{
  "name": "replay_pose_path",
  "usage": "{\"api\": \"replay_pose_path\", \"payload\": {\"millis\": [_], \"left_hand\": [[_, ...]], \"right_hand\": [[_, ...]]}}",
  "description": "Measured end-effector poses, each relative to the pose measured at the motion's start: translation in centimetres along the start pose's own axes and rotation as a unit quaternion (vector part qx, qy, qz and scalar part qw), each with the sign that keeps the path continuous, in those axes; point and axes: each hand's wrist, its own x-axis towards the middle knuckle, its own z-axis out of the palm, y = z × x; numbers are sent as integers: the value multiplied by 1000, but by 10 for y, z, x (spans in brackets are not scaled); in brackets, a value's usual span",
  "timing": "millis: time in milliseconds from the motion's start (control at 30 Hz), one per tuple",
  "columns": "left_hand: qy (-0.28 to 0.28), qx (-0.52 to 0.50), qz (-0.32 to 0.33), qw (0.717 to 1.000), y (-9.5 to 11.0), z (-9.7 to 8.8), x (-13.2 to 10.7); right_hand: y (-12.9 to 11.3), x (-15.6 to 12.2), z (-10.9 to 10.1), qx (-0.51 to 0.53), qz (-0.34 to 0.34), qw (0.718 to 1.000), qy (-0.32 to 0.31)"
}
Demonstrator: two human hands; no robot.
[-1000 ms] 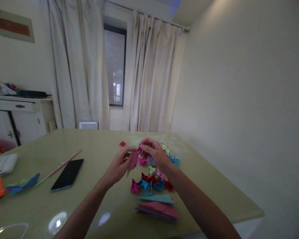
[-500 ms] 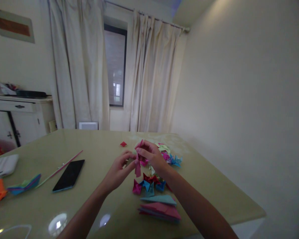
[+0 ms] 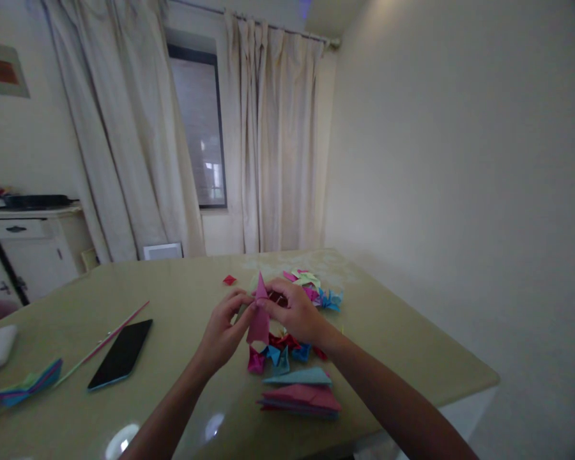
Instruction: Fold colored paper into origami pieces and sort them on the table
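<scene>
Between my two hands is a pink piece of folded paper (image 3: 259, 326), held upright with a narrow point at the top and a wider lower end. My left hand (image 3: 227, 322) pinches its left edge with thumb and fingers. From the other side, my right hand (image 3: 292, 310) grips it around the middle, thumb near the left thumb. Just below and behind the hands lie small folded paper pieces, among them a magenta one (image 3: 255, 361), a blue one (image 3: 301, 352) and a dark red one (image 3: 287, 341). Nearer me rests a stack of folded pink paper (image 3: 299, 397) with a light teal folded sheet (image 3: 299, 377) beside it.
Beyond my right hand are blue folded pieces (image 3: 330, 300) and pale green ones (image 3: 306, 278). A small red folded piece (image 3: 229, 280) lies farther back. To the left are a black phone (image 3: 122, 354), a thin pink-and-green stick (image 3: 103, 344) and a multicoloured paper item (image 3: 31, 385).
The pink paper has turned so its broad face now shows, where before it looked narrow. Both hands stay closed on it. The whole view has shifted and tilted slightly.
</scene>
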Motion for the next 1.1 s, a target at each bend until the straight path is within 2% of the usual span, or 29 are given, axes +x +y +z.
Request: {"api": "replay_pose_path", "payload": {"millis": [133,233,367,633,767,867,1000,1100], "left_hand": [[36,-23,-9,999,4,2,3],[19,-7,-8,1000,6,8,5],[0,0,-15,1000,6,19,7],[63,-33,-10,997,13,27,10],[61,-28,-36,997,3,12,-2],[65,-34,-105,992,-11,-10,-15],[111,-68,-162,978,-26,-36,-30],[134,-96,-179,970,-31,-40,-37]], "right_hand": [[1,-12,-11,11,0,999,-31],[7,-21,-20,18,22,998,-59],[16,-31,-34,-21,15,999,-47],[19,-35,-59,-82,-28,995,-38],[25,-55,-68,-57,24,997,-35],[36,-82,-74,-12,89,995,-48],[45,-112,-77,8,172,979,-110],[42,-119,-72,-8,199,969,-146]]}}
